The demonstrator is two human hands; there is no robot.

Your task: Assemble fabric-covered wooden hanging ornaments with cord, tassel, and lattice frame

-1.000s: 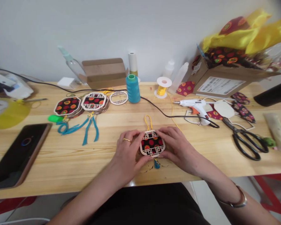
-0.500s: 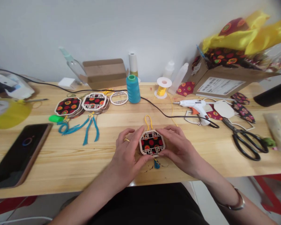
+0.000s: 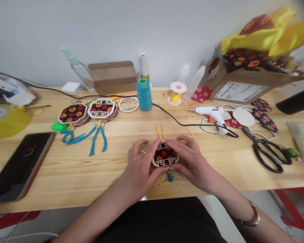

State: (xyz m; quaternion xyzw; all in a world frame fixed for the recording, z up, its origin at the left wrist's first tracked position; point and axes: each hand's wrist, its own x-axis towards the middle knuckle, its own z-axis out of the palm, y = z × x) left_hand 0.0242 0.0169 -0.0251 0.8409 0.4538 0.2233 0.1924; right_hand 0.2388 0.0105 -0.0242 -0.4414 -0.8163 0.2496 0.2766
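Between my hands, low over the wooden table [image 3: 111,175], is a pendant [image 3: 165,154] with a pale lattice frame over dark fabric patterned in red and orange. A yellow cord loop [image 3: 161,130] rises from its top edge. Below hangs a short blue tassel [image 3: 170,177]. My left hand [image 3: 143,163] grips the pendant's left rim, thumb at the bottom and fingers at the top. On the other side my right hand [image 3: 190,163] grips the right rim in the same way. The pendant's back is hidden.
Two stacks of similar pendants [image 3: 101,108] lie back left, beside an oval lattice frame [image 3: 129,104]. Behind stand a blue thread cone [image 3: 144,95] and a yellow cord spool [image 3: 176,93]. Rightward lie a glue gun [image 3: 212,116] and scissors [image 3: 270,152]; a phone [image 3: 21,162] lies left.
My fingers have moved inward over the pendant's top corners, covering more of its upper edge. The pendant stays in nearly the same place. The camera view has shifted slightly.
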